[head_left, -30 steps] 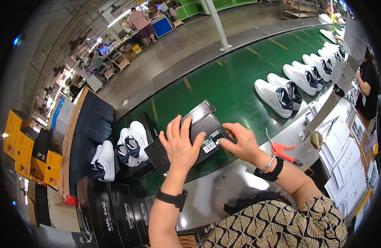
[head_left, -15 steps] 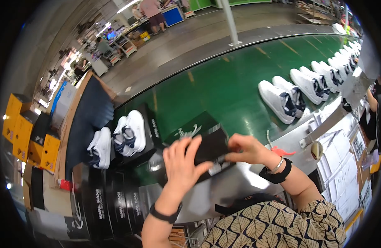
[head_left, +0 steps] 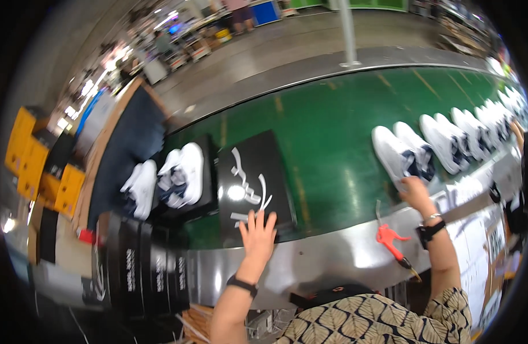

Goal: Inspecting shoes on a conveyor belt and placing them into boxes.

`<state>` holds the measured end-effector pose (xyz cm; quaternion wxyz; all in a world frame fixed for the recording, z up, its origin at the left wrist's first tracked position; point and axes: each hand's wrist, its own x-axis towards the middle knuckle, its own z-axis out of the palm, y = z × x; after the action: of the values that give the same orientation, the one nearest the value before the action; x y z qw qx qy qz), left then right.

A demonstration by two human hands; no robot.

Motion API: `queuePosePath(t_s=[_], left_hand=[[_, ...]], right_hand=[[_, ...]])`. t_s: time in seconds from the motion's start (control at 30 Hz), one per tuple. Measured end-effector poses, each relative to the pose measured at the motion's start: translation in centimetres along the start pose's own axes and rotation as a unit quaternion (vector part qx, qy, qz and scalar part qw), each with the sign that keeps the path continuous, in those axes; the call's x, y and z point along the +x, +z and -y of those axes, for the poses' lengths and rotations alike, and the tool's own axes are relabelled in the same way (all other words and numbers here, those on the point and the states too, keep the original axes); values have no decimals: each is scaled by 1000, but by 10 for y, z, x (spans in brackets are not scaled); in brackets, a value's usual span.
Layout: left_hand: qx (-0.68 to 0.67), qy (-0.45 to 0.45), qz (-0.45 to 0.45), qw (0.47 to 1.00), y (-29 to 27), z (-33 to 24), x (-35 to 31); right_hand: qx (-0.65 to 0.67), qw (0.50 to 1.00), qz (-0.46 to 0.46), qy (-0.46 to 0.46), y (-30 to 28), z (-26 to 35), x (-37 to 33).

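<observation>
A black shoe box (head_left: 255,160) with white lettering lies flat on the green conveyor belt, its top closed. My left hand (head_left: 258,235) rests on the near edge of that box, fingers spread. Off to the right, my right hand (head_left: 417,195) has its fingers curled at the near end of a white sneaker (head_left: 390,152) with a navy heel. A second sneaker (head_left: 410,140) lies right beside it. Left of the box, a pair of white sneakers (head_left: 189,175) sits on another black box, and one more pair (head_left: 142,186) stands farther left.
Several black boxes (head_left: 143,266) stand at the lower left. A red air blow gun (head_left: 390,241) lies on the metal table edge (head_left: 327,264). More white sneakers (head_left: 447,140) line the belt to the right. Yellow boxes (head_left: 32,166) are stacked far left.
The black box, earlier tilted between both hands, now lies flat on the belt. My right hand has left it and moved right to the sneakers. My left hand has flattened onto the box.
</observation>
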<state>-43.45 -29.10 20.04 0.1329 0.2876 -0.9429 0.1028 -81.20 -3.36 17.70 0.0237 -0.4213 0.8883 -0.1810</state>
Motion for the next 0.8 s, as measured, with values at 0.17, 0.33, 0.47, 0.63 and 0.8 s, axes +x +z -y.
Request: queuePosePath(t_s=[0.17,0.33,0.47,0.63,0.8], left_hand=[[-96,-222,-32,970,8,26,32],[-140,-198,32,970,20,23,-7],[-174,-293,86,936,26,41,-48],[-153,-378,30,912,8,87,-100],[-145,-438,-87,883,-22,127,-134]], right_hand=[[-164,982,5,89,7,-69,20],[-197,973,109,56,4,-67,37],[-159,959,193,134,-3,-64,61],[-21,993,112,35,-18,8,69],[218,969,114,18,-18,96,81]])
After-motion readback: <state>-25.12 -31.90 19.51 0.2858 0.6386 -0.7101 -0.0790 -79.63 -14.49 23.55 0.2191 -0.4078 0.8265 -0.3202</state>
